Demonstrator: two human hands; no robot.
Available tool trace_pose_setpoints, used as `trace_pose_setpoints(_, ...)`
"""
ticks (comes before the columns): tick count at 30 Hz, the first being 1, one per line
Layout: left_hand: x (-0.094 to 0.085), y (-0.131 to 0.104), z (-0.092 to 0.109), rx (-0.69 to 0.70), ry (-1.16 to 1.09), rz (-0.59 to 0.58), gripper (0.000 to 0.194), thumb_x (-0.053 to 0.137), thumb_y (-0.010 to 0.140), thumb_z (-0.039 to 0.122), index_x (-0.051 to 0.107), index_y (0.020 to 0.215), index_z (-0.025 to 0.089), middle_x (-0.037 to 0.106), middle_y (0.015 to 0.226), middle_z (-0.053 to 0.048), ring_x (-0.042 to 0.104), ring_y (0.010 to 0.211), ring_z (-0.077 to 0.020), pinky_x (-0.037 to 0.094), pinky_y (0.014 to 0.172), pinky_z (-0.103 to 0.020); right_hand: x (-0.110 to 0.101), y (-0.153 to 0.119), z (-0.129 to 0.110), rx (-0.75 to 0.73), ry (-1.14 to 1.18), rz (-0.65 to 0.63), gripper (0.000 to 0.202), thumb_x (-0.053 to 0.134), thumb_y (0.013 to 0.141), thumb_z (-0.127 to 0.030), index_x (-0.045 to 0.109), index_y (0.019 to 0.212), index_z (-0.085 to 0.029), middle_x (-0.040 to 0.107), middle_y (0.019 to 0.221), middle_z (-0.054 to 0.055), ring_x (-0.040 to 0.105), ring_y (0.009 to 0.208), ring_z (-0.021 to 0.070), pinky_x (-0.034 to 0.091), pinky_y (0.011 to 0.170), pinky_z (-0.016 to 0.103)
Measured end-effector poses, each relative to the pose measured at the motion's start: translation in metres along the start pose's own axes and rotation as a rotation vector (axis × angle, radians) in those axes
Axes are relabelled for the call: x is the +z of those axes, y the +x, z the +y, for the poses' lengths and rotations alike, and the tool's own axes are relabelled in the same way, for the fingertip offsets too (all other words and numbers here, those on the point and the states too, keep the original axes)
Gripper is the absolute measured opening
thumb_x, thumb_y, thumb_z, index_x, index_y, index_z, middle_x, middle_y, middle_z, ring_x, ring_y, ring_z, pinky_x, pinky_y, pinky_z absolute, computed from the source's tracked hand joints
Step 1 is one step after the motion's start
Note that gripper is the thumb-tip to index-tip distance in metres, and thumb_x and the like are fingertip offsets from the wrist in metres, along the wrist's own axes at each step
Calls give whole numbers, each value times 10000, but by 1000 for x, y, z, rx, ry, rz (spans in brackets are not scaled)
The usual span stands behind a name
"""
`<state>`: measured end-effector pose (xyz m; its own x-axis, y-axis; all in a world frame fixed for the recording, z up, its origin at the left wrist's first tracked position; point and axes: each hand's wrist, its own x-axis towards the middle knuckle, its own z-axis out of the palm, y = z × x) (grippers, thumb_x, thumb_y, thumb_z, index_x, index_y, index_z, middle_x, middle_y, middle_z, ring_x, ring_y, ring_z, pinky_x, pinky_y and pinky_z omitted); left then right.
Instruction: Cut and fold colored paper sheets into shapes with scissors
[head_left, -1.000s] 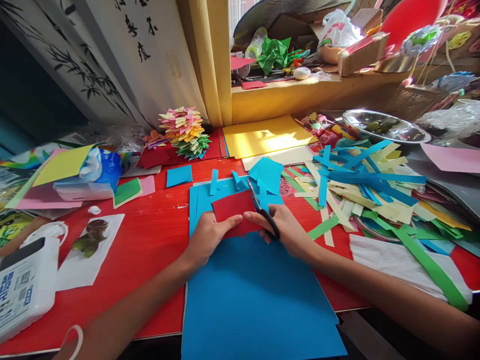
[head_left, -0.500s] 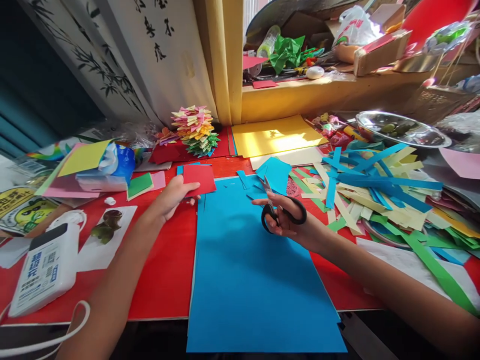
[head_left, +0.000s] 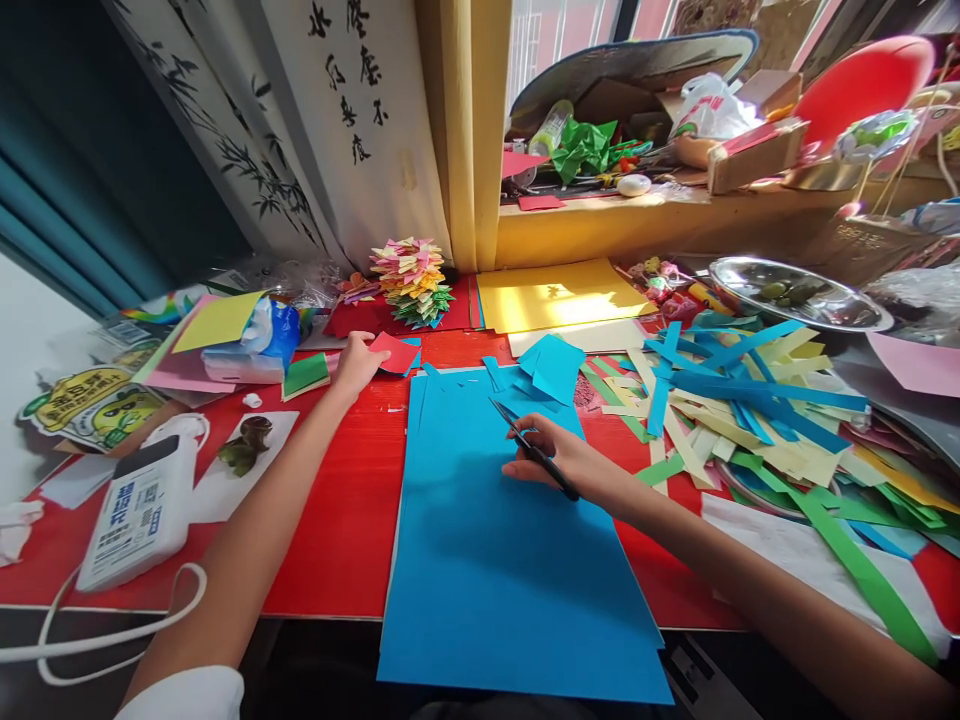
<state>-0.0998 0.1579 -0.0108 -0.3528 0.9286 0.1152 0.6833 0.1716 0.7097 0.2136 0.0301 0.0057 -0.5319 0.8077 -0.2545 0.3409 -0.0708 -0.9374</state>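
Observation:
My left hand (head_left: 358,366) reaches to the back of the table, its fingers closed on a small red paper square (head_left: 396,353). A bit of blue paper shows behind that square. My right hand (head_left: 546,452) is wrapped round black-handled scissors (head_left: 541,458), whose blades point up and left over large blue sheets (head_left: 480,580). These sheets lie in front of me and overhang the table's near edge. Small blue paper pieces (head_left: 553,368) are heaped at their far end, beyond the scissors' tips.
Cut strips (head_left: 750,390) in blue, cream and green pile up at right, below a metal bowl (head_left: 799,292). A folded-paper stack (head_left: 411,282) stands at the back beside yellow sheets (head_left: 566,295). At left are a white device (head_left: 139,515) with a cable and a tissue pack (head_left: 255,345).
My left hand has moved away toward the back with the red square, which now tilts. The scissors have turned in my right hand and sit edge-on, lower over the blue sheets. The view has shifted.

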Motion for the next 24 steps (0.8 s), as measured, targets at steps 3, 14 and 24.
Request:
trace_pose_setpoints(3,3,-3,-2,45,115,43,418,627,690,308,472,1042,144,548,1144,-177,510,1102,-331,391,907,-457,0,0,1,-24,-5,-22,485,676,711,-471,440,1037,-200,507,792,-20,445,656,118,330,564,246)
trace_pose_setpoints(14,-20,-16,-2,465,290,-410,497,552,750,528,575,1163,252,539,1309,-39,461,1210,-270,298,1042,-361,0,-11,-3,-103,-170,-155,576,678,718,-370,436,1217,-214,524,1046,52,509,861,165,445,716,272)
trace_pose_setpoints(24,-23,-13,0,403,172,-416,440,543,741,541,659,1050,251,621,1212,-25,520,1162,-241,358,995,-302,3,-11,4,-166,-296,-155,529,571,757,-257,430,1264,-203,560,1100,74,535,860,159,450,672,250)
